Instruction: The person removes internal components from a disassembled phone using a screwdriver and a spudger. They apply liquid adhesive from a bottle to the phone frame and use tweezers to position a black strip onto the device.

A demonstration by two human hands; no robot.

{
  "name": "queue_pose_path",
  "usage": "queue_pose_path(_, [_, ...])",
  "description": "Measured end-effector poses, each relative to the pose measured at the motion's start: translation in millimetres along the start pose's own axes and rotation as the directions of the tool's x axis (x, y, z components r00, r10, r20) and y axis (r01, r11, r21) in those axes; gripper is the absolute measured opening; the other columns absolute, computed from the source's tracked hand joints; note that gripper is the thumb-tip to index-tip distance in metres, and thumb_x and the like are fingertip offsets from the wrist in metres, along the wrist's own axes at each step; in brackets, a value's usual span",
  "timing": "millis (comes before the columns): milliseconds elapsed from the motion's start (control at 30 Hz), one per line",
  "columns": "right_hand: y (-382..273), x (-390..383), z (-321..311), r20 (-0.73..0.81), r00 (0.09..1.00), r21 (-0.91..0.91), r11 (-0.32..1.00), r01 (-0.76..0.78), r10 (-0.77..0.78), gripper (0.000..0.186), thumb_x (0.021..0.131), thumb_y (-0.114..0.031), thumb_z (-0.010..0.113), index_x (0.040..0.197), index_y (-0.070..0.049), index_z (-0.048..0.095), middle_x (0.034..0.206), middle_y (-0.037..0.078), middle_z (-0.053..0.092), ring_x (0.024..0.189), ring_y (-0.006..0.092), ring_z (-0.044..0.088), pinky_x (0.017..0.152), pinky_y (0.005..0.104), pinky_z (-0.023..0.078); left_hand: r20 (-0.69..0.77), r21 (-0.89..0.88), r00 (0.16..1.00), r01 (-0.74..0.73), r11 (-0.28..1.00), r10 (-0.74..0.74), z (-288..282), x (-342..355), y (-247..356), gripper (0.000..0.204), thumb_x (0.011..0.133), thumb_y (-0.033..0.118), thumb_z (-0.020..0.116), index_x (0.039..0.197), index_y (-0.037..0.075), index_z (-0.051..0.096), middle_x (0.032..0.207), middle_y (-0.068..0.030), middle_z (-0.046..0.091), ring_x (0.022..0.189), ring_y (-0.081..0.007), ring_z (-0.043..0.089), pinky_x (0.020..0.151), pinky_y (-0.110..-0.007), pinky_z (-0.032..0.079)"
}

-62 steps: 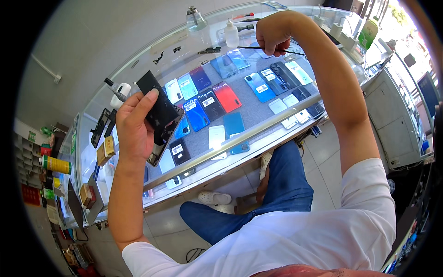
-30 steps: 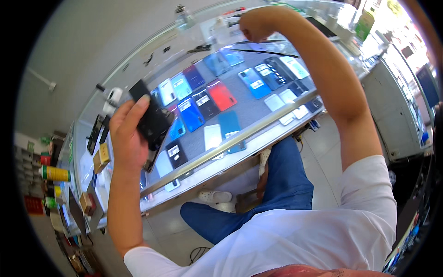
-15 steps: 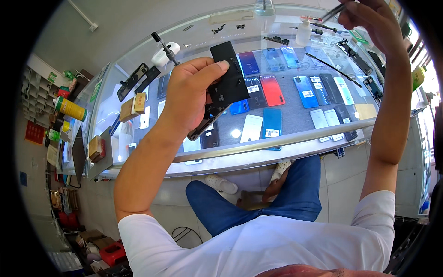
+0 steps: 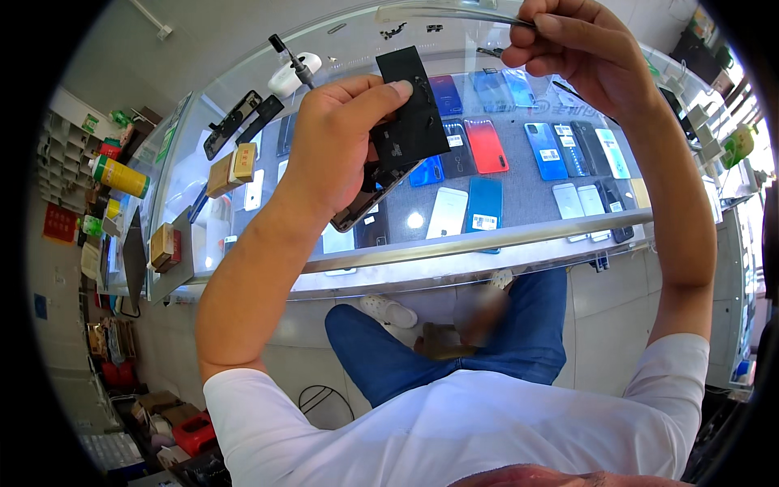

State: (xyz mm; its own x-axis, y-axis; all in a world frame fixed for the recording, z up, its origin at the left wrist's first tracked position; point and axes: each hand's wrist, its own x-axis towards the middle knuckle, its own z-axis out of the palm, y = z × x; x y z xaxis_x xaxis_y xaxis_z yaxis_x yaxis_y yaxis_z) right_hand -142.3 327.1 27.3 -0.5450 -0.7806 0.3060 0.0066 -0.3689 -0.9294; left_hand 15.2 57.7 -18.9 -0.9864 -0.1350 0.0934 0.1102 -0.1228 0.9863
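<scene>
My left hand (image 4: pixel 337 142) is closed around an opened phone body (image 4: pixel 367 209) and a flat black phone battery (image 4: pixel 410 122). The thumb presses on the battery's face, near small dark bits along its edge. Up at the right, my right hand (image 4: pixel 580 53) pinches slim metal tweezers (image 4: pixel 466 12), which point left. Their tips lie above and apart from the battery, close to the top of the picture. Much of the phone body is hidden behind my left hand and the battery.
Under my hands is a glass display counter with a metal front rail (image 4: pixel 479 241); phones lie inside, among them a red phone (image 4: pixel 487 148). A screwdriver (image 4: pixel 290 61), a white rounded case (image 4: pixel 284 81), dark phone parts (image 4: pixel 235 126) and small cardboard boxes (image 4: pixel 221 176) sit at the left.
My right hand has moved left with the tweezers, which now point left above the battery. My left hand keeps its hold, nearly still. The view has shifted slightly.
</scene>
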Motion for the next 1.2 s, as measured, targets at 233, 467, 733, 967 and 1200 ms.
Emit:
queue_pose_path(233, [8.6, 7.2, 6.5, 0.032, 0.999, -0.210, 0.977, -0.026, 0.034, 0.026, 0.101, -0.007, 0.068, 0.122, 0.008, 0.072, 0.098, 0.010, 0.074, 0.080, 0.0169, 0.071, 0.071, 0.0286, 0.059, -0.044, -0.041, 0.998, 0.033, 0.999, -0.035, 7.4, -1.9, 4.9, 0.021, 0.095, 0.019, 0.071, 0.083, 0.002, 0.072, 0.077, -0.0037, 0.069, 0.061, -0.0063, 0.064, 0.052, -0.020, 0.048])
queue_pose_path(467, [-1.5, 5.7, 25.1, -0.111, 0.994, -0.712, 0.697, -0.077, -0.003, 0.020, 0.098, -0.011, 0.076, 0.112, 0.003, 0.077, 0.092, 0.006, 0.076, 0.081, 0.0104, 0.069, 0.073, 0.0251, 0.057, 0.025, -0.051, 1.000, -0.005, 0.999, 0.006, -4.1, 1.2, -0.1, 0.020, 0.095, 0.018, 0.072, 0.082, 0.002, 0.071, 0.077, -0.0041, 0.068, 0.061, -0.0065, 0.063, 0.052, -0.020, 0.048])
queue_pose_path(733, [-4.3, 2.7, 28.8, -0.078, 0.997, -0.695, 0.717, -0.048, -0.010, 0.017, 0.096, -0.009, 0.077, 0.109, 0.003, 0.077, 0.094, 0.007, 0.076, 0.082, 0.0112, 0.070, 0.076, 0.0255, 0.059, 0.009, -0.094, 1.000, 0.010, 0.996, -0.009, 1.8, -2.2, 4.4, 0.019, 0.095, 0.015, 0.071, 0.082, 0.000, 0.070, 0.078, -0.0064, 0.068, 0.064, -0.0101, 0.066, 0.056, -0.023, 0.054])
queue_pose_path(967, [-4.8, 3.5, 25.6, -0.060, 0.998, -0.762, 0.647, -0.025, -0.032, 0.016, 0.096, -0.010, 0.078, 0.107, 0.002, 0.078, 0.092, 0.007, 0.076, 0.081, 0.0109, 0.070, 0.074, 0.0258, 0.059, 0.014, -0.069, 1.000, 0.004, 0.998, -0.003, 0.0, -1.9, 4.6, 0.020, 0.095, 0.016, 0.071, 0.082, 0.000, 0.070, 0.077, -0.0058, 0.068, 0.063, -0.0096, 0.065, 0.057, -0.022, 0.054])
queue_pose_path(1200, [-4.7, 2.1, 26.6, -0.075, 0.996, -0.768, 0.640, -0.026, -0.049, 0.017, 0.096, -0.010, 0.078, 0.107, 0.002, 0.078, 0.091, 0.007, 0.076, 0.080, 0.0110, 0.070, 0.073, 0.0260, 0.059, 0.003, -0.039, 1.000, -0.017, 0.999, 0.017, 2.2, -2.3, 2.7, 0.021, 0.095, 0.018, 0.071, 0.082, 0.001, 0.072, 0.076, -0.0039, 0.068, 0.062, -0.0071, 0.064, 0.052, -0.020, 0.048])
